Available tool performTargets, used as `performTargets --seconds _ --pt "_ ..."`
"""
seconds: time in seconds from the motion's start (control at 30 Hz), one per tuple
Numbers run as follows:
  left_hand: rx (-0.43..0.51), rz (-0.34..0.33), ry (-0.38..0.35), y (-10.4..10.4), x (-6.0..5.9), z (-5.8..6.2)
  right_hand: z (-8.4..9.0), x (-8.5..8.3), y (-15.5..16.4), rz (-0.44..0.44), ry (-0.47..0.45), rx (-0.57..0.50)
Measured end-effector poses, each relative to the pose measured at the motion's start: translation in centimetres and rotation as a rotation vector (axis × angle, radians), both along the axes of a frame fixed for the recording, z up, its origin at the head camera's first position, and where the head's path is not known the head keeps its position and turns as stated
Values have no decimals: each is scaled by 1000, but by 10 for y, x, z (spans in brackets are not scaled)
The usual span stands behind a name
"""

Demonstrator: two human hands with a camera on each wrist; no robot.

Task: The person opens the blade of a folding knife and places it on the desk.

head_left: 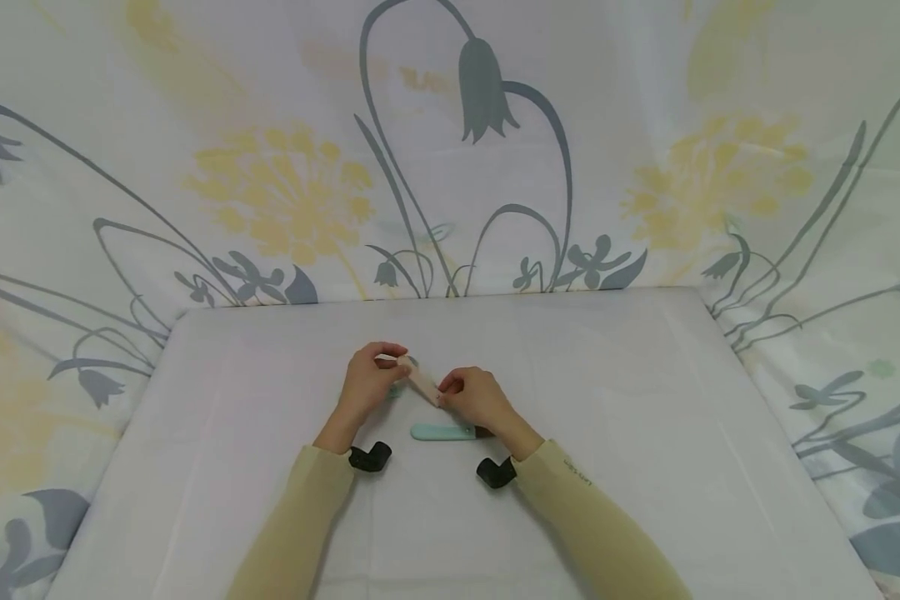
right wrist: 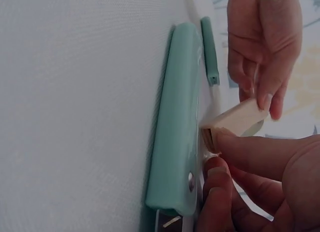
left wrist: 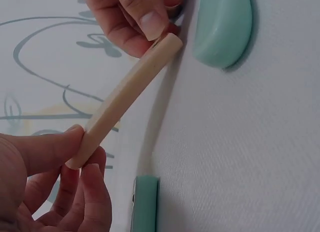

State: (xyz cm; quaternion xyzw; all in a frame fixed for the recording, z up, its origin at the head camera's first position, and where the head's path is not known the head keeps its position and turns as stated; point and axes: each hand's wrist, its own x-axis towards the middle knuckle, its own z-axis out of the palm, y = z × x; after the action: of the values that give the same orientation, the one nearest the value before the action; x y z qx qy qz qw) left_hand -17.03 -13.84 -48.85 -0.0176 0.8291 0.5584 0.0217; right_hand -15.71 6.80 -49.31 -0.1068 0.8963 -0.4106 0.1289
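Observation:
A short, pale wooden bar point(left wrist: 125, 94) slants between my two hands, with a dark slot at its right end in the right wrist view. My left hand point(head_left: 370, 379) pinches its far end between thumb and fingers. At the near end, my right hand point(head_left: 480, 400) holds it, thumb pressed on its side. Just below the bar lies a mint-green handle point(head_left: 442, 432) with a rivet and a metal part; the right hand covers its right end in the head view. A second, smaller mint-green piece point(right wrist: 210, 51) lies near the left hand, partly hidden by it in the head view.
Under the hands spreads a white-covered table point(head_left: 607, 500). A curtain point(head_left: 435, 150) printed with grey and yellow flowers stands along its back and sides. Black wrist cameras point(head_left: 371, 457) stick out from beneath both sleeves point(head_left: 300, 517).

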Motion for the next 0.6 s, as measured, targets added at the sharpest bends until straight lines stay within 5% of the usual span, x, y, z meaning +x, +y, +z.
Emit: performTargets --seconds 0.6 --pt "172 66 -28 3 7 7 -2 -2 5 -59 -32 -100"
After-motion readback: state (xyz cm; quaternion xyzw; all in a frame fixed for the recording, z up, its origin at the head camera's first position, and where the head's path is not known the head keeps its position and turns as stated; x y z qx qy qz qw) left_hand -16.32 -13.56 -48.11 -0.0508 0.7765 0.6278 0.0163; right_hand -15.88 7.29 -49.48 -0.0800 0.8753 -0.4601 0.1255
